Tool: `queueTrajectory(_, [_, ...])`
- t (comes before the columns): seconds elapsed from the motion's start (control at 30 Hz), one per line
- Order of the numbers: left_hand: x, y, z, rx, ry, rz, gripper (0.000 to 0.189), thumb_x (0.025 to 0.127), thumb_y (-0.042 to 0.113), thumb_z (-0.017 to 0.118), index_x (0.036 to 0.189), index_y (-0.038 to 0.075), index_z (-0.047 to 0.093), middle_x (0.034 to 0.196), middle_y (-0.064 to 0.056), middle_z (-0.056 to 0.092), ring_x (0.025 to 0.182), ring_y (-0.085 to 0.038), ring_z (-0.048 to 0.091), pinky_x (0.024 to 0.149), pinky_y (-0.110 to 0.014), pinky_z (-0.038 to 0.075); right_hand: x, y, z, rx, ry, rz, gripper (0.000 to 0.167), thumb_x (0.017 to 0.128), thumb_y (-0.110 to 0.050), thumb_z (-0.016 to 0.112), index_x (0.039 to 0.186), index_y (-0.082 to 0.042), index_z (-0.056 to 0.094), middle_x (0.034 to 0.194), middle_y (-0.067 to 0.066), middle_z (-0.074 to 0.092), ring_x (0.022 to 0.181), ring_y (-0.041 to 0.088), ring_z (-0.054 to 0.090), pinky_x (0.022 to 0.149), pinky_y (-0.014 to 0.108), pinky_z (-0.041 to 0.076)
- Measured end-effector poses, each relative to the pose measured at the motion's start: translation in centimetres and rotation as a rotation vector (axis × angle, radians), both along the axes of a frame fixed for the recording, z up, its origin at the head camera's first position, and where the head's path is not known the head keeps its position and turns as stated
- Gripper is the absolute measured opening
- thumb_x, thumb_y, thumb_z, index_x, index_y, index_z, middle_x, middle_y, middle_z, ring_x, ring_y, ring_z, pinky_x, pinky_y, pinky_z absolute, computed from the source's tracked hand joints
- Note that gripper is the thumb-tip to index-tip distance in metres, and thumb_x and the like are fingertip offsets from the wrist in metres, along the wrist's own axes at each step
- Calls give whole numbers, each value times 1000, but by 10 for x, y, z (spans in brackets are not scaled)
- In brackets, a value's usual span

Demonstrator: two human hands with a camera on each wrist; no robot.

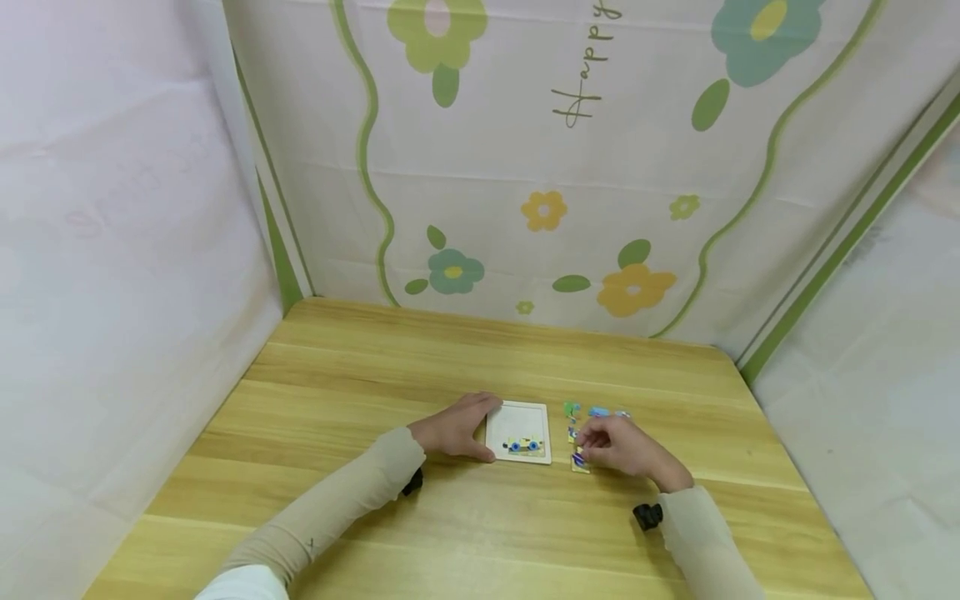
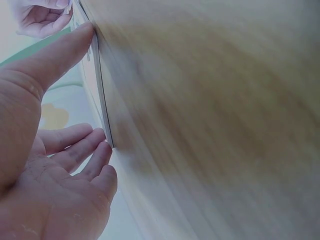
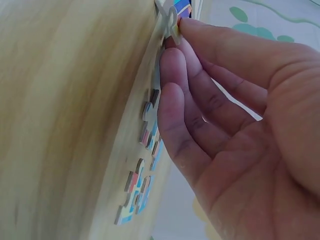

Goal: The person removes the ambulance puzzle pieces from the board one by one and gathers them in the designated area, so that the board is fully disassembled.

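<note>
A white square puzzle tray (image 1: 517,417) lies on the wooden table, with joined yellow pieces (image 1: 522,446) showing a vehicle with blue wheels along its near side. My left hand (image 1: 459,427) rests against the tray's left edge, thumb near the close corner and fingertips at the far one. To the right of the tray, my right hand (image 1: 618,446) pinches a small jigsaw piece (image 3: 173,26) between thumb and fingers, low over the table. Partly behind those fingers sits a piece with purple and yellow (image 1: 579,461).
Several loose jigsaw pieces lie right of the tray, among them a green one (image 1: 572,408) and a blue one (image 1: 598,412). Flower-printed cloth (image 1: 480,167) hangs behind the table, and pale cloth walls stand on both sides.
</note>
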State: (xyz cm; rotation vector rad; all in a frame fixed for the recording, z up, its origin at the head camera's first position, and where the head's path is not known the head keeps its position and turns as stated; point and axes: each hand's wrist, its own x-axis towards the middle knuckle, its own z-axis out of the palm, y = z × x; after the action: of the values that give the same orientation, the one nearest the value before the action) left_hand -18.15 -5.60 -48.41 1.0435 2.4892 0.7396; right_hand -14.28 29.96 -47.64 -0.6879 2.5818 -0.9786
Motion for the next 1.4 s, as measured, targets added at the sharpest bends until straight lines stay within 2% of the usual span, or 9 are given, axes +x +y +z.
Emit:
queueTrajectory(0.33, [2,-1,4,16,-9,-6,95,93,34,83,163,-2,30,169,-19,33,157,-38,31,127,-52,32,-8,-7,17,65,36,5,15,98,-9,75,111,-4,74,103,3,75,91,9,68,80,23,58])
queueTrajectory(0.53, [1,-1,5,-1,-10,0,95,93,36,83,163,-1,30,170,-17,34,157,-37,31,127,-50,32,-14,-21,27,103,34,46,23,99,-10,74,120,-1,73,111,9,76,97,14,71,84,25,59])
queueTrajectory(0.67, [1,-1,4,-9,-15,-1,95,93,37,82,164,-1,30,170,-17,33,158,-37,29,128,-50,31,-17,-36,31,130,50,82,25,98,-11,76,120,0,74,111,10,76,96,14,71,84,27,59])
queueTrajectory(0.83, [0,-1,1,-13,-27,5,95,94,38,81,164,0,29,171,-17,31,160,-36,26,129,-51,29,-20,-56,30,118,65,155,20,96,-6,77,115,0,75,105,9,76,90,11,69,79,24,58])
queueTrajectory(0.93, [0,-1,0,-7,-30,7,95,94,38,81,164,0,29,171,-17,32,159,-36,27,128,-51,30,-20,-67,28,110,53,181,19,96,-5,76,114,0,75,106,10,76,91,11,69,80,23,58])
queueTrajectory(1.17, [0,-1,2,15,-19,9,91,93,35,83,161,0,33,167,-15,37,153,-35,35,126,-50,34,-21,-86,22,157,69,192,19,94,-8,80,112,-4,76,109,6,75,93,12,68,82,26,58])
queueTrajectory(1.4, [0,1,2,-2,-8,7,91,93,35,83,162,1,33,167,-14,37,153,-35,34,126,-50,34,-19,-93,15,165,121,208,22,93,-7,81,114,-3,78,111,7,74,94,16,66,83,30,58])
